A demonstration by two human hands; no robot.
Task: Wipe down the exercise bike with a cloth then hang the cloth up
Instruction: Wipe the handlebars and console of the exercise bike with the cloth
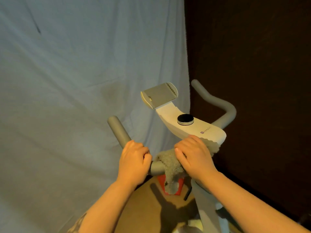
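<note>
**Inspection: cloth on the handlebar, both hands on the bike**

A pale blue fabric sheet (75, 98) hung as a backdrop across the left of the view. In front of it stood the white exercise bike with grey foam handlebars (193, 130), seen from above.

The left hand (134, 160) was clamped on the left grey handlebar grip (118, 130), fingers curled round the bar just below its free end. The short stretch of bar (157, 168) between the 2 hands was bare.

The grey fluffy terry cloth (170, 167) lay draped over the centre of the handlebar, just beside the left hand, with 1 end hanging down in front of a red panel (179, 185) lower on the frame. The right hand (195, 157) rested on top of the cloth, pressing it against the bar at the near edge of the white console; the fingers were bent over the cloth, and a fringe of cloth showed beyond the knuckles.

On the console sat 1 round black knob with a silver rim (185, 119) and, further forward, a grey ribbed tablet holder (159, 95). The right handlebar (217, 101) curved away against a dark wall (252, 64). A brown floor (143, 207) showed below.
</note>
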